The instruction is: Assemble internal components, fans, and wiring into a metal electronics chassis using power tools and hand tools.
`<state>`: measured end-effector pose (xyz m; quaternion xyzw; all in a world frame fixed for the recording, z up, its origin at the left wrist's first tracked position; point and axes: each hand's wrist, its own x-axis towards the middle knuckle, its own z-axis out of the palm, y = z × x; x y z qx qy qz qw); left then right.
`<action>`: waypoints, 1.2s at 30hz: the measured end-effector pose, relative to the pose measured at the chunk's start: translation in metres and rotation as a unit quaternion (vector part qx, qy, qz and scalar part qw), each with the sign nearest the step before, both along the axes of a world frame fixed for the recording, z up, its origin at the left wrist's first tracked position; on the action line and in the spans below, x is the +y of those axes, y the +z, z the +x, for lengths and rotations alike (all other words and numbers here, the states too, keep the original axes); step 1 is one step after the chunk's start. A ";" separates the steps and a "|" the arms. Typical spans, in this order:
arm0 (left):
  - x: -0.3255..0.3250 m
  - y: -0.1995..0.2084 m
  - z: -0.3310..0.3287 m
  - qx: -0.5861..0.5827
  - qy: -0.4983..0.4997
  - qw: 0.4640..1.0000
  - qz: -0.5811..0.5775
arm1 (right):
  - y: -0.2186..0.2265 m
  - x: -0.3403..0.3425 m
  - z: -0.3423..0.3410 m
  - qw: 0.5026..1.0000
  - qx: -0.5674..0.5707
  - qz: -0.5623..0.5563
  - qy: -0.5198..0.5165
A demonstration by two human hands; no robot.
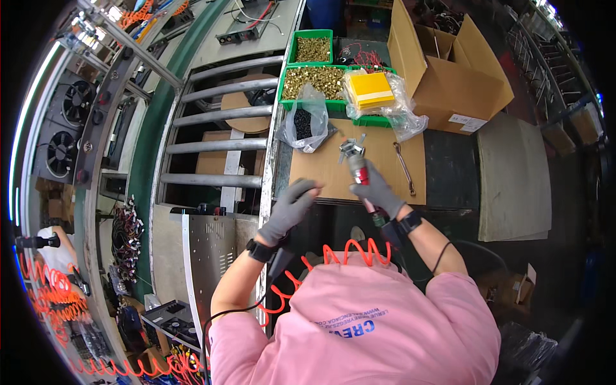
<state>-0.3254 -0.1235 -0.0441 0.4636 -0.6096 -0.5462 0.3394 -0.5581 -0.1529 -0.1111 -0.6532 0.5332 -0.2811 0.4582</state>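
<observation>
My right hand (383,194), in a grey glove, is wrapped round a red and silver air tool (359,172). The tool points away from me over a brown cardboard sheet (327,173). At its far end is a silver metal piece with several arms (351,149), slightly blurred. My left hand (292,208), also gloved, hovers at the sheet's near left corner with its fingers curled together; what they hold, if anything, I cannot make out. A double-ended wrench (404,168) lies on the sheet to the right. An open plastic bag of black small parts (303,125) stands at its far left.
Green bins (280,90) of brass-coloured fittings stand beyond the sheet, with a yellow packet (371,90) on plastic wrap beside them. An open cardboard box (455,90) is at the far right. A roller conveyor (215,147) runs on the left. An orange coiled hose (346,251) crosses near my body.
</observation>
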 end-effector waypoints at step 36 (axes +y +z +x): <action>0.379 0.003 0.132 0.029 0.541 0.773 0.331 | -0.001 -0.048 0.002 0.963 -0.237 0.128 0.029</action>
